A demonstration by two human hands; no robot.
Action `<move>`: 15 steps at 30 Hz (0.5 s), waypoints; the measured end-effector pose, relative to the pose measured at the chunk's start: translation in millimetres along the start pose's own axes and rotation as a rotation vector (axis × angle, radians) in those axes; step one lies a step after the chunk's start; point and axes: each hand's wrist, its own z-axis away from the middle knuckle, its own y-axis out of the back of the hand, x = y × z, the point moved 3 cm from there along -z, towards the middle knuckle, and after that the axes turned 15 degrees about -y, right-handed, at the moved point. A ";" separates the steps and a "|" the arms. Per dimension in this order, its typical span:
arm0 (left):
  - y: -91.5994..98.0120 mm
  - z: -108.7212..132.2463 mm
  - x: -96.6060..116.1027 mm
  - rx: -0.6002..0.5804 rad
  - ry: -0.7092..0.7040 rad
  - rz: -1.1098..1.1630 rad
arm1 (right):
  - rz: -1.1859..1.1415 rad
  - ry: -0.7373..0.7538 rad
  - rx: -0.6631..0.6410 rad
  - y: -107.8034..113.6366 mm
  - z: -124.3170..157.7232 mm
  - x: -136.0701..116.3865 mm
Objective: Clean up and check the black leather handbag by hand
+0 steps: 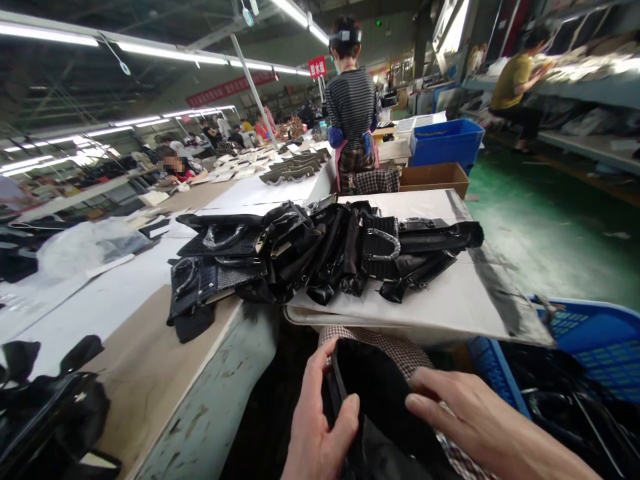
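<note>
A black bag (377,377), its mouth spread wide and dark inside, lies in front of me over my lap. My left hand (320,420) grips its left edge, thumb on the near side and fingers behind the rim. On the other side, my right hand (463,410) has thumb and fingers drawn together at the bag's right edge; the fingertips are partly hidden. Beyond my hands, a heap of black handbags (345,247) covers the board, several with handles wrapped in clear plastic.
A pale board (450,313) extends across my front. To the right, a blue basket (580,320) holds black pieces. More black items (55,413) lie on the left table. Farther off are a co-worker (353,107), a cardboard box (435,179) and a blue bin (447,143).
</note>
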 end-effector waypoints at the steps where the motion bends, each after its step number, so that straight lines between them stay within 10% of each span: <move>1: -1.4 -0.7 -1.1 -0.009 -0.008 -0.003 | -0.083 -0.025 0.019 3.3 -5.4 -0.7; 10: 1.2 1.1 -30.0 -0.072 -0.104 -0.106 | -0.378 0.141 0.028 -17.0 -55.9 -29.6; 15: 1.2 -26.7 -58.7 -0.189 0.127 -0.165 | -0.296 0.216 0.053 -32.3 -73.2 -15.1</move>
